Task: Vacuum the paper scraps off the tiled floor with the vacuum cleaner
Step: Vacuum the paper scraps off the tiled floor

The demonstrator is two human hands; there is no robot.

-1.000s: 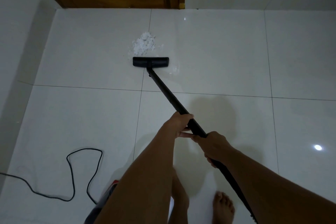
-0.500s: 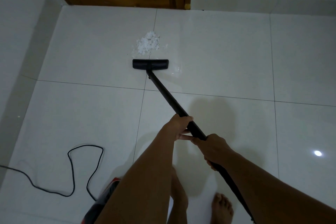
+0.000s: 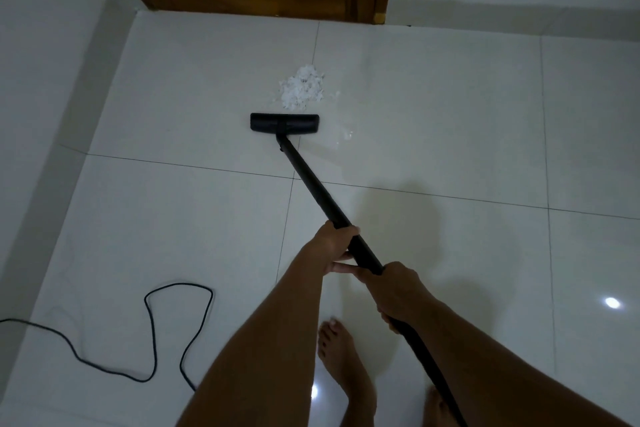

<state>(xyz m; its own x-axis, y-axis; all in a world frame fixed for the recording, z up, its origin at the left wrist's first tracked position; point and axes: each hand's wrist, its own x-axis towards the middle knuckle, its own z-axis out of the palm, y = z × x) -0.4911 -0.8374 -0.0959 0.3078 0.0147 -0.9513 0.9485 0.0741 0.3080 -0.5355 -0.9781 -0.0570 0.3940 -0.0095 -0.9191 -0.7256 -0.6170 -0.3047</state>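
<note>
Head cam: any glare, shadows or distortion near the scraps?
Head view: dim, bluish light; lamp glare spot on tiles far right; person's shadow falls short of the paper scraps; wide-angle lens bends grout lines; scraps and vacuum head sharp enough.

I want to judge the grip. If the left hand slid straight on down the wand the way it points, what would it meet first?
Sliding along the black vacuum wand, the left hand would probably meet bare tube first, then the flat black floor nozzle; the pile of white paper scraps lies just beyond it.
</note>
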